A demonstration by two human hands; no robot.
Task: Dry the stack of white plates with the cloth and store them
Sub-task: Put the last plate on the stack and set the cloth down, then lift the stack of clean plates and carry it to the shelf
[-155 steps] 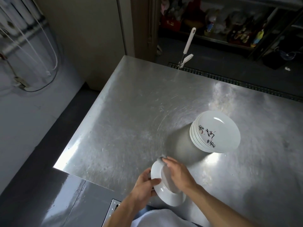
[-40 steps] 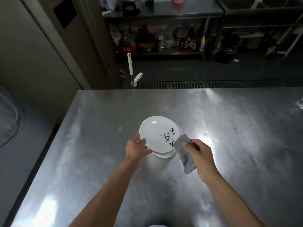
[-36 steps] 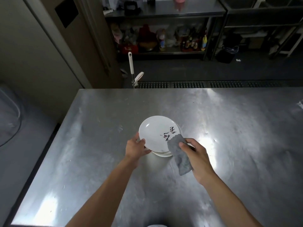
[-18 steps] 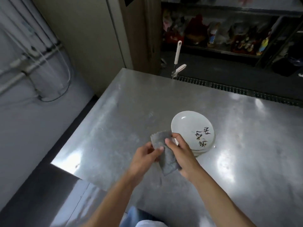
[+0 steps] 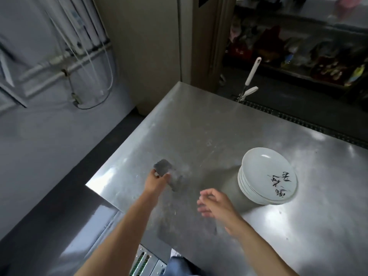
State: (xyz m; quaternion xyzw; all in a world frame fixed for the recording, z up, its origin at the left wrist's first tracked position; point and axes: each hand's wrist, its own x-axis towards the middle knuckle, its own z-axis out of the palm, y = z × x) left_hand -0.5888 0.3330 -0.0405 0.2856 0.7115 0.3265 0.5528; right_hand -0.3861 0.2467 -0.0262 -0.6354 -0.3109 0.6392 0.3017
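A stack of white plates (image 5: 266, 176) with black handwriting on the top one stands on the steel table (image 5: 209, 136) at the right. My left hand (image 5: 156, 180) grips a small grey cloth (image 5: 163, 169) above the table's left part, well left of the stack. My right hand (image 5: 214, 202) hovers over the table with relaxed, spread fingers, holding nothing, a short way left of the stack.
The table's left edge and near corner (image 5: 87, 185) drop to a dark floor. A white-handled tool (image 5: 251, 76) stands behind the far edge by a floor drain grate. Shelves with bottles fill the back right. Pipes and cables run along the left wall.
The cloth passed from both hands to my left hand alone, which moved left with it. My right hand let go and now hovers free. The view swung left.
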